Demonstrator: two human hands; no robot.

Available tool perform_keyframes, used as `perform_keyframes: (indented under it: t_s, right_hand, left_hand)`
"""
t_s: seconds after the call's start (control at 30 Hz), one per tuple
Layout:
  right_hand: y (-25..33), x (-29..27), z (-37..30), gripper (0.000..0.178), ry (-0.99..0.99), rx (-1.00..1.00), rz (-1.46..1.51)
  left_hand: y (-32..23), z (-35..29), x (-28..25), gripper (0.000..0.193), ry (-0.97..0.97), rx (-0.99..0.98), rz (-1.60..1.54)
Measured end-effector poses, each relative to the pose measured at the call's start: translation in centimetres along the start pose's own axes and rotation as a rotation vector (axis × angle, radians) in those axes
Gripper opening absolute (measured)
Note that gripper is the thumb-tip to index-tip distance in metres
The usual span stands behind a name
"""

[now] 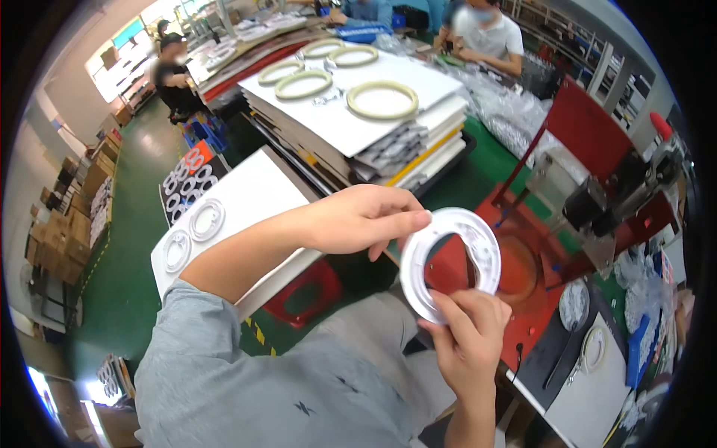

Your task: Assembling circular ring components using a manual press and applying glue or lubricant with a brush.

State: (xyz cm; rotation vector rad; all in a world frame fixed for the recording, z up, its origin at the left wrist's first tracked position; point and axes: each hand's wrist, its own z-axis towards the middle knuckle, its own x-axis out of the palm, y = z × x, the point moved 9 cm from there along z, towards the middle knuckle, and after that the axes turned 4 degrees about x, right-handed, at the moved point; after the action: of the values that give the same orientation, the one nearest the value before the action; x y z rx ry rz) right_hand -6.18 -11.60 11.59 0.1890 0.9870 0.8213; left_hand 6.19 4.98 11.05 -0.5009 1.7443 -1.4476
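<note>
A white plastic ring (487,257) with a raised inner lip is held up and tilted in front of my body. My left hand (366,218) reaches across from the left and pinches its upper left rim, thumb on top, with some fingers hidden behind. Down at the lower rim, my right hand (474,328) grips the ring between thumb and curled fingers. Through the ring's opening shows the red base (515,317) of a press-like machine.
The red machine (590,123) with a lever stands close on the right. Two white rings (207,219) lie on a white board (258,190) at left. Ahead, several cream rings (382,100) rest on a stack of sheets (441,88). A red stool (302,293) sits below; co-workers are farther off.
</note>
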Motion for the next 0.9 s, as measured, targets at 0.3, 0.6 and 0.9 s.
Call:
perform_keyframes:
  t_s: [0.3, 0.6, 0.9]
  right_hand:
    - [0.7, 0.4, -0.5, 0.047, 0.005, -0.067, 0.170]
    - [-3.6, -1.3, -2.0, 0.038, -0.325, 0.157, 0.171]
    - [-4.3, -1.8, -2.5, 0.037, -0.346, 0.242, 0.262]
  left_hand:
    - [4.2, -3.3, 3.3, 0.026, -0.095, -0.080, -0.438]
    - [2.4, -4.7, 6.3, 0.027, -0.086, 0.024, -0.336]
    - [2.3, -4.2, 7.2, 0.030, -0.013, 0.110, -0.252]
